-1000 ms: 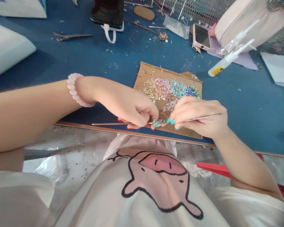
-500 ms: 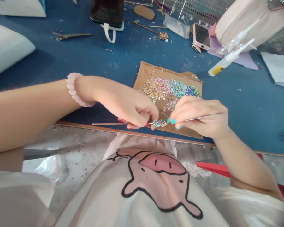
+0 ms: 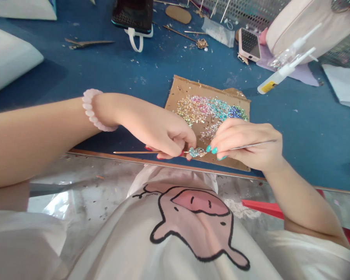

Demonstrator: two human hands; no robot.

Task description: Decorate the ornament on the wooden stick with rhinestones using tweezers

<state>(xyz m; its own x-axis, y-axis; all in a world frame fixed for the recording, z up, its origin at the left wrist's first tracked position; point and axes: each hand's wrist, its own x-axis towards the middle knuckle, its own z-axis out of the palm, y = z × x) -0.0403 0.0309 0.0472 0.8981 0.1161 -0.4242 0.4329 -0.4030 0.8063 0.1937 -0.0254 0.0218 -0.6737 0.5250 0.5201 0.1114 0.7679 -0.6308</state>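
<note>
My left hand (image 3: 166, 130) is closed around a thin golden hair stick (image 3: 131, 152), whose long end points left. At its other end, just past my left fingertips, sits an ornament (image 3: 196, 152) covered in pale blue and clear stones. My right hand (image 3: 247, 142) pinches a slim metal tool (image 3: 261, 144), perhaps tweezers; its tip is at the ornament's right side, partly hidden by my fingers. Beneath and behind both hands lies a cardboard sheet (image 3: 179, 87) spread with small rhinestones (image 3: 204, 107) in yellow, pink, turquoise and blue.
A glue bottle (image 3: 275, 79) with a long nozzle lies right of the cardboard. Farther back are a pale phone (image 3: 249, 44), a dark device (image 3: 132, 17) with a white loop, scissors (image 3: 90, 44) and another hair stick (image 3: 181, 34). The blue table's front edge (image 3: 105, 154) runs below my hands.
Almost nothing differs. My right hand and its tool sit very slightly farther right; the left hand keeps the hair stick in the same place.
</note>
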